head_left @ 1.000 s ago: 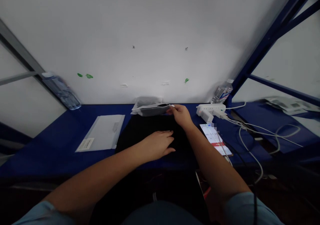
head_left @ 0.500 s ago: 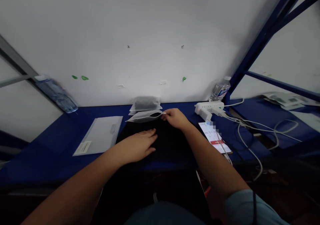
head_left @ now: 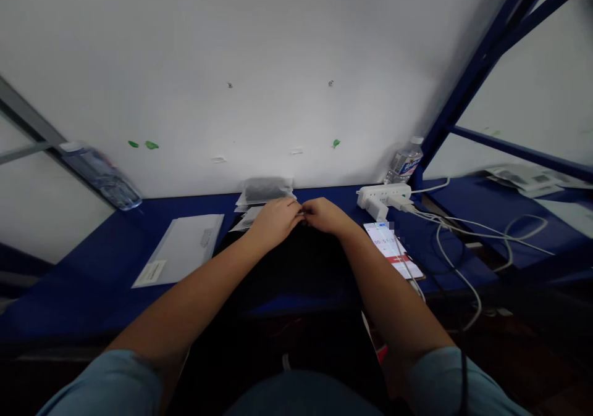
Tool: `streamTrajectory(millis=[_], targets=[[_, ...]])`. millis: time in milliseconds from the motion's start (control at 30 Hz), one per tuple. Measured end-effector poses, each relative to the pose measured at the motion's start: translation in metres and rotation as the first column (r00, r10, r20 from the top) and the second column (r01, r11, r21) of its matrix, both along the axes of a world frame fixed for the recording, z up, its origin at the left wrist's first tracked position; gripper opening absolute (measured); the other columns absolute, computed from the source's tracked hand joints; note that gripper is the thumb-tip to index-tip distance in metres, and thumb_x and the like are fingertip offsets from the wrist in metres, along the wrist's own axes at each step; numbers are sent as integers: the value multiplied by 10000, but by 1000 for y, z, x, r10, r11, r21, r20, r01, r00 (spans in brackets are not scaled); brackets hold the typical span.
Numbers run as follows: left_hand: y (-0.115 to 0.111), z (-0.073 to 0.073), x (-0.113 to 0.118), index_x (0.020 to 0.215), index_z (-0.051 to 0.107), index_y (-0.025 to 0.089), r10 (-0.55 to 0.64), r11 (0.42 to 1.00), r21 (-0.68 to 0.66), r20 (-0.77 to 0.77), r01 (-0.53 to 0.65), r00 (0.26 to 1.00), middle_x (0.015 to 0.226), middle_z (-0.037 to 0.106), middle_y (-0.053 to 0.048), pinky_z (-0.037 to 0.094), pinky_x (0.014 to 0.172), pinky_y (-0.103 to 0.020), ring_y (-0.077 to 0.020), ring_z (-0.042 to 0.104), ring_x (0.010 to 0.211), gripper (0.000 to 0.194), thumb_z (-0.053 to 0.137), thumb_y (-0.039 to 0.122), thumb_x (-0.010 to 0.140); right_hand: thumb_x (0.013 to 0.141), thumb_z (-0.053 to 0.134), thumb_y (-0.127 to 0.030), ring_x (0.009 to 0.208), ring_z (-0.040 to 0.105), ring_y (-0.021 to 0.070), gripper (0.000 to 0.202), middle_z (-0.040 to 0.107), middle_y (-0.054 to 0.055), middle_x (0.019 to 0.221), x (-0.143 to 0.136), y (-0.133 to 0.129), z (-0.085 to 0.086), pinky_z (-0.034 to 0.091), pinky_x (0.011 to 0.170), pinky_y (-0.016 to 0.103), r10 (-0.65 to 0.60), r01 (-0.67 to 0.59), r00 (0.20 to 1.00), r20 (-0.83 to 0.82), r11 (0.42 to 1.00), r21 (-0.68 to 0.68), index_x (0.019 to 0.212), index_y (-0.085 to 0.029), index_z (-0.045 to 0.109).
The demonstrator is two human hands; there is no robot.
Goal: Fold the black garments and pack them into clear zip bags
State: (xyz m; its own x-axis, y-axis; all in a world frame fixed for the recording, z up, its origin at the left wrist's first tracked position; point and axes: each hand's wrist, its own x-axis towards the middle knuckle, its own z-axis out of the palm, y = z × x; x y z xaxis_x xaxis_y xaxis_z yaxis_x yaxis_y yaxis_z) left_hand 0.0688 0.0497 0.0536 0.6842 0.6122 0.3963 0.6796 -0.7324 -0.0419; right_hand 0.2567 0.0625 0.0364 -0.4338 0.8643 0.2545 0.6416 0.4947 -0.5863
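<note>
A frosted zip bag (head_left: 246,220) lies on a black cloth-like item (head_left: 296,268) on the blue table, mostly covered by my hands. At the right end of the bag's opening, my right hand (head_left: 325,216) pinches the bag's edge. My left hand (head_left: 277,220) reaches over the bag, its fingertips closed at the same corner and nearly touching the right hand. The exact spot it grips is hidden. Just behind stands a stack of similar bags (head_left: 266,189) with dark contents, against the wall.
A flat frosted bag with a label (head_left: 183,249) lies left. A phone (head_left: 393,252), a white power strip (head_left: 386,194) and loose cables (head_left: 451,265) are on the right. Clear bottles (head_left: 104,178) stand at both sides. Blue frame bars (head_left: 472,73) rise at right.
My left hand has moved up and right from lying flat on the black item to the bag's edge beside my right hand. The right hand has stayed at the bag's corner.
</note>
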Motion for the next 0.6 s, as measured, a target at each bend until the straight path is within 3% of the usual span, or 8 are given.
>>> streamTrajectory(millis=[267,433,600], targets=[[2,-4,-1,1020,662,143,-22,998,53,-14,23,1000,989,691,-100,514,879,-379,-237,664,950,227,447,214,1028,824,644,-133,676,577,132,69,691,3,760,4,1,0,366,632,239,38,-36,998,-46,998,45,801,-181,689],[10,5,-2,1020,664,130,-15,994,104,-17,17,1000,1000,689,-116,519,875,-397,-253,657,950,214,453,154,998,854,692,-216,707,571,144,44,680,24,823,1,1,2,381,659,248,-5,25,995,-101,981,192,873,-181,672],[19,9,-4,1025,666,128,-36,988,147,-36,41,999,1038,695,-111,515,883,-384,-250,654,971,208,466,102,973,917,582,-151,791,572,168,120,672,38,878,-3,2,0,385,719,260,-20,58,992,-125,949,310,820,-202,633]])
